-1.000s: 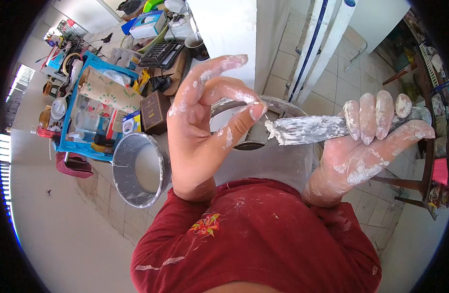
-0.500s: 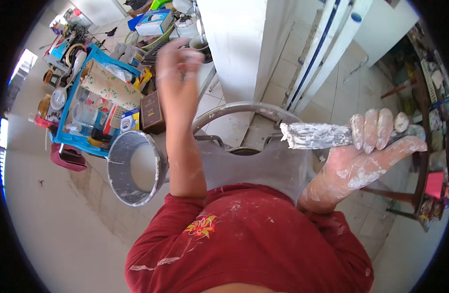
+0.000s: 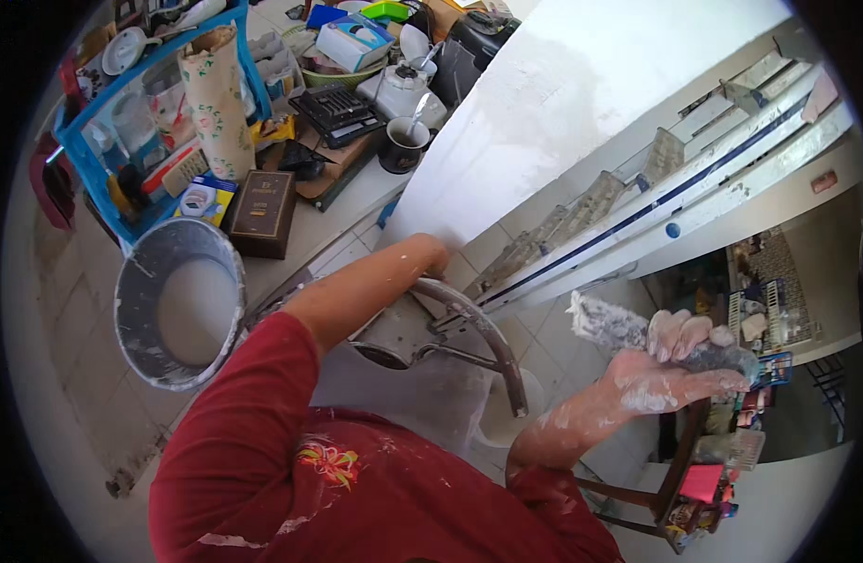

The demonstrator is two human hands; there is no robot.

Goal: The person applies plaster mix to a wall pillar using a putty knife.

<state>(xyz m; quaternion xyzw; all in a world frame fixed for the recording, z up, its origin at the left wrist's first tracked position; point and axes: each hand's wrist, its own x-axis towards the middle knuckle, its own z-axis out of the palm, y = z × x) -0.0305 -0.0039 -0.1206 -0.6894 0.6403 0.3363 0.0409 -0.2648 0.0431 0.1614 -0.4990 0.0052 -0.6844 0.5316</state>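
My right hand (image 3: 675, 361), smeared with white, is closed round the grip of a plaster-caked tool (image 3: 608, 321). Its crusted grey-white head points left; I cannot make out its exact kind. My left arm reaches forward across the curved bar of a plaster-marked frame (image 3: 483, 342). At its end my left hand (image 3: 435, 255) is bent away near the foot of the white wall (image 3: 535, 103), with its fingers hidden. To the left, a grey bucket (image 3: 136, 300) with white splashes on its rim holds pale, milky liquid (image 3: 202, 310).
On the table (image 3: 305, 258) stand a brown box (image 3: 263, 214), a blue-rimmed crate (image 3: 98, 202) with household items and a dark mug (image 3: 403, 145) with a spoon. White rails (image 3: 675, 202) slant across the right. A dark wooden frame (image 3: 680, 469) stands at lower right.
My view has turned right. My left hand has dropped from its raised place down toward the wall's foot. The right hand still grips the plaster-caked tool, now lower and tilted.
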